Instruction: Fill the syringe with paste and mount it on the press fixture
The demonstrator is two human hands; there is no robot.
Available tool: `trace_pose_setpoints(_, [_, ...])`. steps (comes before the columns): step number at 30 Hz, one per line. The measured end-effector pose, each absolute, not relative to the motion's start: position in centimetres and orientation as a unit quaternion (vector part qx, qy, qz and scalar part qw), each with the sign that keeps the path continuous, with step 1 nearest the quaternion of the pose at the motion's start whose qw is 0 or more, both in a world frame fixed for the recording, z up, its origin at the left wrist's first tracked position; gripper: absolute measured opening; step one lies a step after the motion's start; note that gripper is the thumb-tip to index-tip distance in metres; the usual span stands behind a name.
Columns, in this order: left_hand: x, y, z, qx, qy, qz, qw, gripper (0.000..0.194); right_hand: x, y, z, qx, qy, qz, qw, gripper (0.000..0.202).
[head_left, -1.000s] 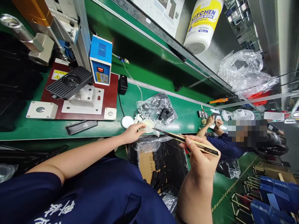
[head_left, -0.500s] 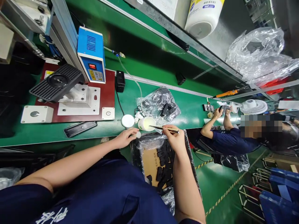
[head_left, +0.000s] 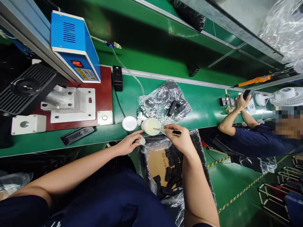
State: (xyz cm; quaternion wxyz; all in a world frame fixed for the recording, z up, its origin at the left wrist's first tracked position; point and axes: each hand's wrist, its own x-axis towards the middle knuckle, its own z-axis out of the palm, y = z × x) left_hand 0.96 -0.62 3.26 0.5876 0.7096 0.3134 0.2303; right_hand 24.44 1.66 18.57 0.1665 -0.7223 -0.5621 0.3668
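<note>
Tub [head_left: 143, 125] – btwn L hand [head_left: 129, 143] & R hand [head_left: 179, 138] w/ cutter [head_left: 162, 129]

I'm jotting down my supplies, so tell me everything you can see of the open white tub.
The white tub is round and looks plastic; its open mouth shows pale yellowish contents. It seems upright, near the front edge of the green bench. A bladed tool in the right hand reaches over its mouth; contact is unclear. The left hand is close beside it.

You see a blue, boxy metal unit [head_left: 71, 44]. Well right of it is a round white plastic fan [head_left: 287, 96].
</note>
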Motion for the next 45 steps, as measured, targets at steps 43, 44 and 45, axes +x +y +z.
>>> trace_pose_setpoints(43, [3.3,0.4,2.3,0.793,0.273,0.151,0.523,0.022,20.8,-0.2,19.5,-0.755,-0.536,0.316,0.207,0.021])
trace_pose_setpoints(44, [3.0,0.4,2.3,0.789,0.272,0.153,0.529,0.022,20.9,-0.3,19.1,-0.764,-0.526,0.306,0.214,0.021])
trace_pose_setpoints(45, [2.6,0.5,2.3,0.785,0.272,0.157,0.534,0.022,21.0,-0.4,18.7,-0.771,-0.521,0.296,0.215,0.021])
